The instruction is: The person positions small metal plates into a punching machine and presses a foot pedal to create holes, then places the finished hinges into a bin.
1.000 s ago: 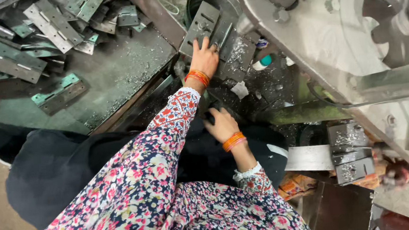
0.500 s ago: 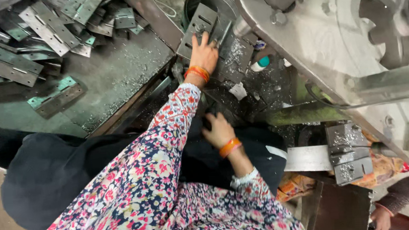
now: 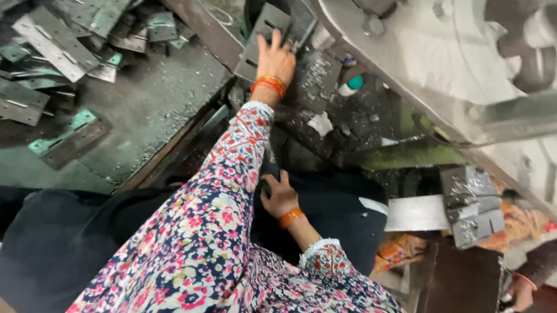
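Up top, left hand (image 3: pixel 277 58) flat on metal plate (image 3: pixel 265 38); right hand (image 3: pixel 279 195) grip unclear.

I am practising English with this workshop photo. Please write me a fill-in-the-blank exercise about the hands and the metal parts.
1. The left hand lies on a grey metal ____ with slots.
2. Both wrists wear ____ bangles.
3. The right hand rests on dark ____.
4. Flat metal strips lie heaped at the upper ____ of the view.

Missing words: plate; orange; cloth; left
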